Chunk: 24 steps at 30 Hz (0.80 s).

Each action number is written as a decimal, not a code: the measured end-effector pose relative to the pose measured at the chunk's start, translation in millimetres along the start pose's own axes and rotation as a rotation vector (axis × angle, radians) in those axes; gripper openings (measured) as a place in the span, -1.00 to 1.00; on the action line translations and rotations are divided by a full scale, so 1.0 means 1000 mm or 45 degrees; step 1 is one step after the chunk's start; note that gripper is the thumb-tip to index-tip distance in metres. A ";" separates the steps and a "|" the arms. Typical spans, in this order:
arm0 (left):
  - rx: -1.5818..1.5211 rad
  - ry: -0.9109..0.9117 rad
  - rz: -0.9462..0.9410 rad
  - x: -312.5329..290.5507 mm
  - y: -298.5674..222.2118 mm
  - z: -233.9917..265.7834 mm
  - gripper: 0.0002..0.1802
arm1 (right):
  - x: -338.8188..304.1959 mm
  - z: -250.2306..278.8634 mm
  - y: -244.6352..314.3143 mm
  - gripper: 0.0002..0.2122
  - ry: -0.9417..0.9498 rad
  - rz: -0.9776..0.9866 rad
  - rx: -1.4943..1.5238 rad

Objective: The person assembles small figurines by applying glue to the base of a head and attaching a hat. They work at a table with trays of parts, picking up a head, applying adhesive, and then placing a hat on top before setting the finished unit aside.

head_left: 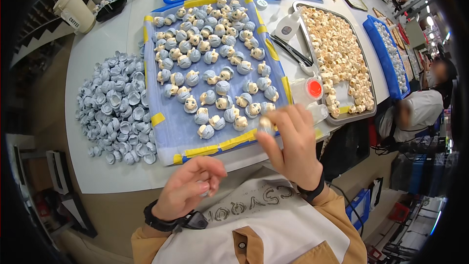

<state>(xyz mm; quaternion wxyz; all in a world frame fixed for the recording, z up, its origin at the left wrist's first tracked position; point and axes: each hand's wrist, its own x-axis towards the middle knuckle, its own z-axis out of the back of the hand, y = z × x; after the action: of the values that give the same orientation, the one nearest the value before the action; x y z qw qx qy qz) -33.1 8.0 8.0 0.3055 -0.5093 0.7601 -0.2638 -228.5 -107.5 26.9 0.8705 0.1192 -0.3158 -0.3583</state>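
Note:
My right hand [293, 139] is over the near right corner of a blue-lined tray [171, 154] edged with yellow tape. Between its thumb and fingers is a small doll head [266, 126], pale with a light-blue part. In front of my apron, near the table edge, my left hand [188, 188] has its fingers curled in toward the thumb. A tiny bluish-grey bit shows at its fingertips, too small to name. Many doll heads with painted faces and blue hair [222, 88] lie spread in the tray.
Left of the tray is a heap of blue hair shells [117, 100]. On the right, a metal tray [373, 102] carries pale head pieces. Between them lie black-handled pliers [293, 51], a white bottle [287, 28] and a red-topped cup [314, 88]. A cream bucket [73, 7] stands far left.

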 end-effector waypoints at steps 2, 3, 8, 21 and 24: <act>0.081 0.136 0.081 -0.010 -0.009 0.004 -0.70 | 0.003 -0.005 -0.002 -0.69 0.097 -0.065 -0.158; -0.027 0.256 0.283 -0.015 -0.016 0.005 -0.72 | 0.003 -0.009 -0.002 -0.67 0.130 -0.068 -0.196; 0.524 0.151 0.611 -0.053 -0.008 0.038 -0.76 | 0.002 0.025 0.009 -0.64 0.323 -0.018 0.014; 0.218 -1.793 0.763 -0.200 0.232 0.139 -0.61 | -0.272 0.008 -0.098 -0.70 1.763 -1.597 0.524; 0.308 -1.674 0.713 -0.151 0.200 0.148 -0.61 | -0.273 -0.014 -0.090 -0.70 1.644 -1.709 0.509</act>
<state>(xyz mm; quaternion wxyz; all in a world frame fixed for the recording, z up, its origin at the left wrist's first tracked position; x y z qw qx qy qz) -2.2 204.4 -204.6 0.8098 -0.3114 0.4866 0.1027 -417.5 18.5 -149.2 0.4530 0.5972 0.3048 -0.5875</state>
